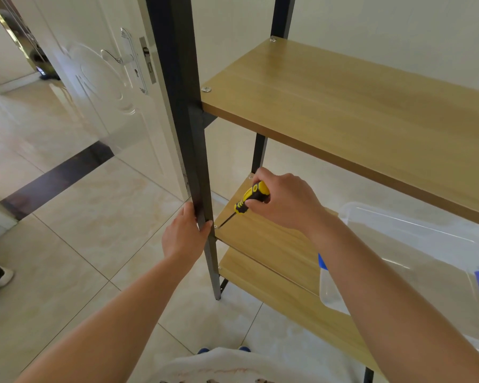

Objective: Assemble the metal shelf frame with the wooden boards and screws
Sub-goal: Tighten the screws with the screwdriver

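A dark metal shelf frame stands upright, its front left post (183, 106) running down the middle of the view. Three wooden boards sit in it: an upper board (357, 106), a middle board (263, 239) and a lowest board (282, 294). My left hand (184, 236) grips the post just above the middle board. My right hand (285, 200) holds a yellow and black screwdriver (249, 197), its tip on a screw (216, 226) at the middle board's front left corner. Screws (206, 89) show in the upper board's corners.
A clear plastic bin (415, 261) with blue clips rests on the lower boards at right. A white door (105, 87) stands open behind the post. The floor is glossy beige tile (94, 217). Another person's shoe (0, 277) shows at the left edge.
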